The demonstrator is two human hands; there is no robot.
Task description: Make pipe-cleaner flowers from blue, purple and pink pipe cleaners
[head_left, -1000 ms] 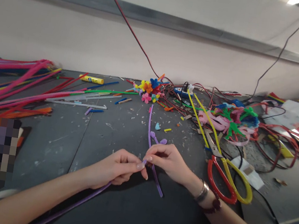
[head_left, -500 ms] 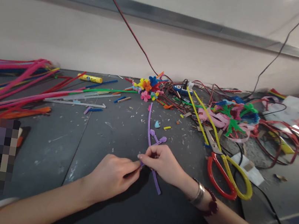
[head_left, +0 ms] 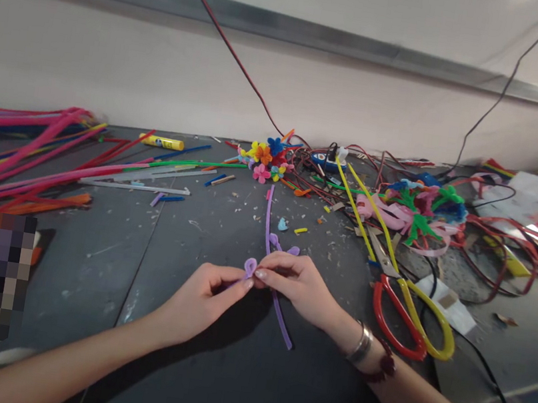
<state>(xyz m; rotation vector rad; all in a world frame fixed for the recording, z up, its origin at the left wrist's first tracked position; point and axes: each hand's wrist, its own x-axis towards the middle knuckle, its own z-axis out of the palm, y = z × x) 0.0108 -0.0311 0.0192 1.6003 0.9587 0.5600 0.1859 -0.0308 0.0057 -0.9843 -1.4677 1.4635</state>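
Between my fingertips is a purple pipe cleaner (head_left: 250,267) bent into a small loop. My left hand (head_left: 200,302) pinches it from the left, and part of its length runs under those fingers. The fingertips of my right hand (head_left: 300,287) close on the base of the loop from the other side. A long purple stem (head_left: 282,321) lies on the table beneath my right hand. Another purple piece with looped ends (head_left: 274,239) shows just beyond my right knuckles, partly covered by them.
Red-and-yellow-handled scissors (head_left: 401,315) lie to the right. Bundles of pipe cleaners (head_left: 28,155) and a yellow glue stick (head_left: 161,142) are at left. Colourful flowers (head_left: 268,157), a power strip (head_left: 328,162) and tangled cables line the wall. Small offcuts dot the dark table (head_left: 184,229).
The pipe cleaner in my fingers now stands up as a visible loop. My left hand has turned and risen slightly; my right hand has shifted a little rightward.
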